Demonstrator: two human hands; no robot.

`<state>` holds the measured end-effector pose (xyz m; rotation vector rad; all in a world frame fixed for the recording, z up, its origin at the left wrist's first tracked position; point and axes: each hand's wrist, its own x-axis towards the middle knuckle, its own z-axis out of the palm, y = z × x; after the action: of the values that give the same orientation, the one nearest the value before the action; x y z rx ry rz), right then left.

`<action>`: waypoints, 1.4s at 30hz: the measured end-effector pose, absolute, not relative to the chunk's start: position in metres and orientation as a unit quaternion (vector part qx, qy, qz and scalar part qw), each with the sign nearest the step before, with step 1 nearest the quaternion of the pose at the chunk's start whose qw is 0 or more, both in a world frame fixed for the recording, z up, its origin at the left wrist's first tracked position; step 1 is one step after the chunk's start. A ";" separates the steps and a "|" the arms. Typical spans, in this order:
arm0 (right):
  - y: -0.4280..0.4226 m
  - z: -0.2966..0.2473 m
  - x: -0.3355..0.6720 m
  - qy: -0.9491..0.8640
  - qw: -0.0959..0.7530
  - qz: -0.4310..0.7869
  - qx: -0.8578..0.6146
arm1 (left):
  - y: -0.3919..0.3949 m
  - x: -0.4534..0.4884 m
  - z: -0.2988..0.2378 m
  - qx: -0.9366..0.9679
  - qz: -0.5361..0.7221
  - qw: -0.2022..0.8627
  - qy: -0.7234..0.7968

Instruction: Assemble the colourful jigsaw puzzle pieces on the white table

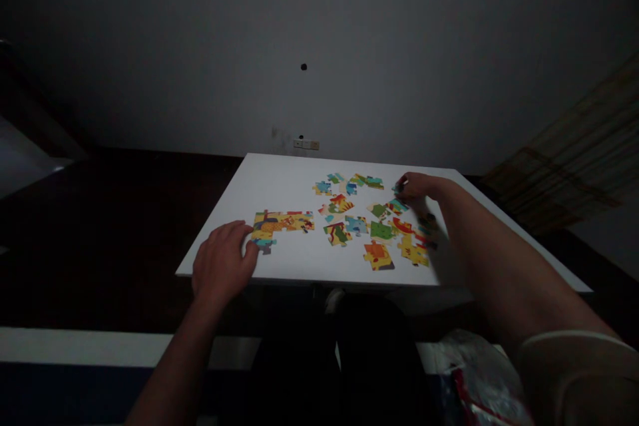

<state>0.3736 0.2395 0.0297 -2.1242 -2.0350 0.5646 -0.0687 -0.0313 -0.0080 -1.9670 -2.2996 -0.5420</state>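
Note:
A white table (279,180) carries colourful jigsaw pieces. A joined strip of yellow pieces (282,221) lies at the front left. My left hand (222,265) rests flat on the table's near edge, fingers spread, with its fingertips touching the left end of that strip. Several loose pieces (359,223) are scattered over the middle and right. My right hand (417,186) reaches to the far right of the scatter, fingers curled down on a small piece (398,186) at its fingertips. My right forearm hides part of the pieces beneath it.
A dim wall with a small socket plate (305,144) stands behind the table. Dark floor surrounds the table. A crumpled red and white bag (469,373) lies near my lap at the lower right. A slatted object (574,166) leans at the right.

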 end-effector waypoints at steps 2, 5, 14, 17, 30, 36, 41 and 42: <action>0.235 0.035 0.376 -0.681 0.107 0.195 -0.698 | -0.032 -0.069 -0.009 -0.640 -0.181 0.037 -0.746; 0.227 0.045 0.372 -0.687 0.164 0.208 -0.677 | -0.032 -0.069 -0.010 -0.641 -0.187 0.036 -0.744; 0.152 0.053 0.234 -0.814 0.209 0.372 -0.395 | -0.038 -0.068 -0.010 -0.638 -0.209 0.030 -0.741; 0.119 0.042 0.177 -0.859 0.152 0.396 -0.286 | -0.040 -0.067 -0.010 -0.637 -0.210 0.028 -0.741; 0.084 0.024 0.116 -0.911 0.084 0.222 -0.336 | -0.041 -0.070 -0.018 -0.636 -0.248 0.038 -0.730; 0.066 0.029 0.108 -0.926 0.084 0.154 -0.335 | -0.044 -0.071 -0.014 -0.638 -0.247 0.017 -0.729; 0.043 0.015 0.115 -0.915 0.147 0.091 -0.365 | -0.044 -0.070 -0.012 -0.633 -0.242 0.010 -0.735; 0.036 0.011 0.118 -0.911 0.163 0.085 -0.369 | -0.044 -0.069 -0.012 -0.633 -0.243 0.013 -0.735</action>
<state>0.1183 0.0361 0.0113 -1.0522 -2.5984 0.2416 -0.0694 -0.0440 -0.0120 -1.9730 -2.2909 -0.7561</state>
